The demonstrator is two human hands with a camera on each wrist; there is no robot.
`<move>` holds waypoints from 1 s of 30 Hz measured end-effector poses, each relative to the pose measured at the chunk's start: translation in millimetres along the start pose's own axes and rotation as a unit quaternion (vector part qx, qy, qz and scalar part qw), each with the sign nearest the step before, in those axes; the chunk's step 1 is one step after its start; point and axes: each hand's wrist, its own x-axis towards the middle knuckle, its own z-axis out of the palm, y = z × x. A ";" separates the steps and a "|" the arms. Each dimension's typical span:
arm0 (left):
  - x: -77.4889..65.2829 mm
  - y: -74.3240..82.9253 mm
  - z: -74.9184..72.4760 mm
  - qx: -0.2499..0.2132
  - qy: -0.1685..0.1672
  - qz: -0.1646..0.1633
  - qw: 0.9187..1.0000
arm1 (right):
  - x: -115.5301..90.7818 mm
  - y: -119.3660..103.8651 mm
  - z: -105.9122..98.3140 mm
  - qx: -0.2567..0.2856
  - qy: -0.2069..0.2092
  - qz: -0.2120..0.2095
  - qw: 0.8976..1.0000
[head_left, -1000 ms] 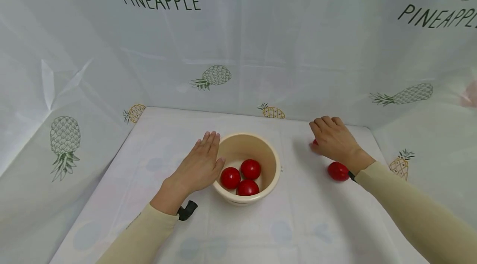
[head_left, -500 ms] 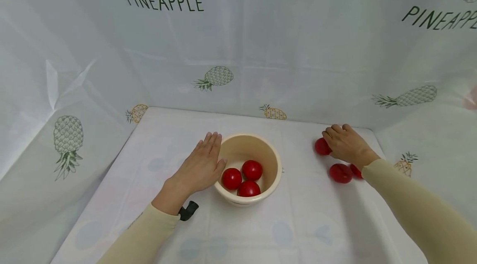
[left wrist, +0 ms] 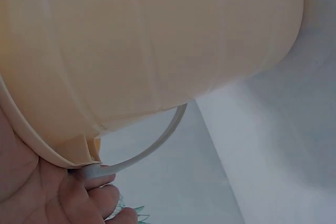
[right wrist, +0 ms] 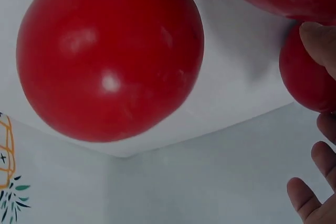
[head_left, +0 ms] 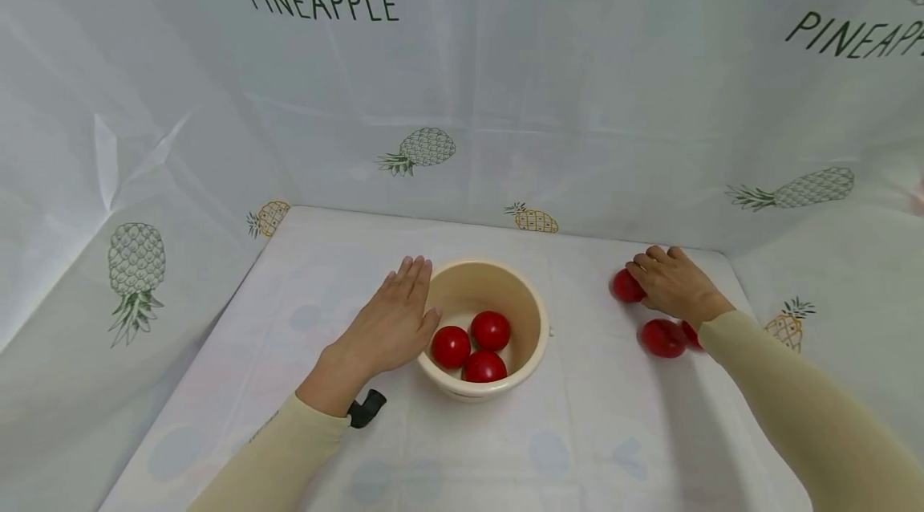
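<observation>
- Right hand [head_left: 671,287], over at the right of the head view, has thumb and fingers curled round a red fruit on the far side [head_left: 626,286]; at the right edge of the right wrist view its thumb presses the skin, while some other fingers stand off it, loosely bent.
- That fruit sits near the far right corner of the white table [head_left: 577,440]; whether it is off the cloth I can't tell.
- Two more, a nearer red fruit [head_left: 662,338] and a half-hidden red fruit [head_left: 690,335] by the sleeve [head_left: 765,384], lie just below that hand in the head view.
- Left hand [head_left: 390,323], left of centre, lies straight-fingered along the left rim of a cream bucket [head_left: 476,283], palm side against it and apparently gripping nothing; the left wrist view shows its fingers beside the pale handle [left wrist: 157,148].
- Inside the bucket, mid-frame, three red fruits [head_left: 451,347] rest close together on the bottom.
- Step in hand, by my reckoning: taking hold of the far fruit while the left hand steadies the bucket.
- Next move, I'd judge, calls for a firm pinch on that smooth, round skin, a lift clear of its neighbours and a carry leftward over the rim.
</observation>
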 end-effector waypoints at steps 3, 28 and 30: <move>-0.2 -0.2 0.2 0.002 -0.001 -0.001 1.000 | 0.4 -2.5 3.2 0.052 0.014 0.017 0.998; -0.4 0.5 -5.1 0.005 0.002 0.003 1.000 | 32.1 -45.5 -44.5 0.030 0.132 0.052 0.989; -0.8 0.5 -5.3 0.004 0.002 0.005 1.000 | 34.4 -49.7 -51.7 0.030 0.136 0.048 0.989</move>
